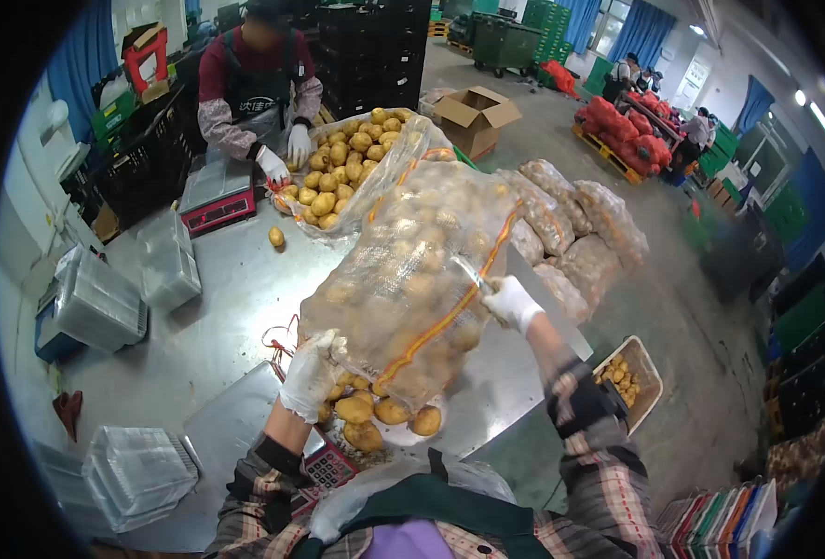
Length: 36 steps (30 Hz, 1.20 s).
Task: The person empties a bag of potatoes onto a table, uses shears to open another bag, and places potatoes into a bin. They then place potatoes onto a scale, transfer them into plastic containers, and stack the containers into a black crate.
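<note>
Left of the bulging translucent orange-striped potato sack [412,270], there was room over the shiny grey metal tabletop [235,284], around one oval yellow potato [276,237]. Past the sack, an open translucent plastic bag [399,169] blocked the way; before the sack, loose yellow potatoes [392,411] did.

left grip [311,377] clutching potato sack [408,275]; right grip [513,303] holding knife-like tool [469,271]

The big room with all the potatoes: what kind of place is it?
Probably a room where vegetables get packed. There's a big see-through sack of potatoes on a metal table, a weighing scale and clear plastic boxes.
</note>
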Available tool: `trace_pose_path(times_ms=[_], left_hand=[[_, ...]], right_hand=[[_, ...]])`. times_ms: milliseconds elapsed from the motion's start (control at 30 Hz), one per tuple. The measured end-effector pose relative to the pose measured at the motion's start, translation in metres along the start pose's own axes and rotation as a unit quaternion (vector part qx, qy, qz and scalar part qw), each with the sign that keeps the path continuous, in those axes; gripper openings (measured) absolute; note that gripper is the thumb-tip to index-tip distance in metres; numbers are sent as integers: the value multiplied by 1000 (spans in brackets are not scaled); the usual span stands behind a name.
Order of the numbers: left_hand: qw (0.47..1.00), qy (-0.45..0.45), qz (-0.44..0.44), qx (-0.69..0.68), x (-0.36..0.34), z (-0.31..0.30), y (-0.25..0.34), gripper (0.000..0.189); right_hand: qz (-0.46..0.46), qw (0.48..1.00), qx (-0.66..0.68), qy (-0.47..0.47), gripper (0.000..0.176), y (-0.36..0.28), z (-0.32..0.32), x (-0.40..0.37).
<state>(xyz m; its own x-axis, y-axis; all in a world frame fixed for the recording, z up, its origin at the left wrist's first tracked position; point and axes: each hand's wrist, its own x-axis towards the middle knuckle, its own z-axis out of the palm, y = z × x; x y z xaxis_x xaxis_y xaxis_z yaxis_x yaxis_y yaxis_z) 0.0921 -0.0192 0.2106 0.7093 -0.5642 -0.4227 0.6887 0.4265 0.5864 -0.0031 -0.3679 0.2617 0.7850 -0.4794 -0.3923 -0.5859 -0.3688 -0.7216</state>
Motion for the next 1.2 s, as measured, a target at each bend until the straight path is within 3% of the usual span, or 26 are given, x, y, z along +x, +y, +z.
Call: trace_pose_path(times_ms=[67, 200, 300, 467, 600, 700, 900, 1000, 1100, 1200], left_hand=[[1000, -3, -3, 1, 1, -3, 4, 7], [997, -73, -19, 9, 2, -5, 5, 7], [999, -12, -14, 30, -12, 14, 9, 9], [996, -81, -24, 28, -7, -3, 10, 9], [996, -79, 0, 47, -19, 17, 14, 10], [997, -59, -11, 58, -15, 16, 14, 9], [996, -51, -2, 80, -17, 15, 16, 8], [960, -127, 87, 233, -13, 9, 15, 9], [992, -74, 19, 102, -10, 8, 13, 10], [994, -70, 4, 80, -11, 9, 14, 10]], right_hand=[[17, 999, 36, -26, 44, -12, -1, -41], [-22, 998, -50, 0, 41, -22, 2, -46], [-5, 999, -21, 23, 42, -18, 27, -27], [32, 985, 166, -34, 40, -1, 32, -62], [9, 988, 150, -39, 37, 4, 15, -59], [2, 991, 134, -19, 44, -5, 18, -43], [8, 987, 141, -81, 41, -6, 2, -48], [13, 989, 134, -64, 41, -4, 1, -45], [22, 988, 142, -61, 39, 5, -3, -50], [24, 985, 159, -56, 39, 10, -3, -49]])
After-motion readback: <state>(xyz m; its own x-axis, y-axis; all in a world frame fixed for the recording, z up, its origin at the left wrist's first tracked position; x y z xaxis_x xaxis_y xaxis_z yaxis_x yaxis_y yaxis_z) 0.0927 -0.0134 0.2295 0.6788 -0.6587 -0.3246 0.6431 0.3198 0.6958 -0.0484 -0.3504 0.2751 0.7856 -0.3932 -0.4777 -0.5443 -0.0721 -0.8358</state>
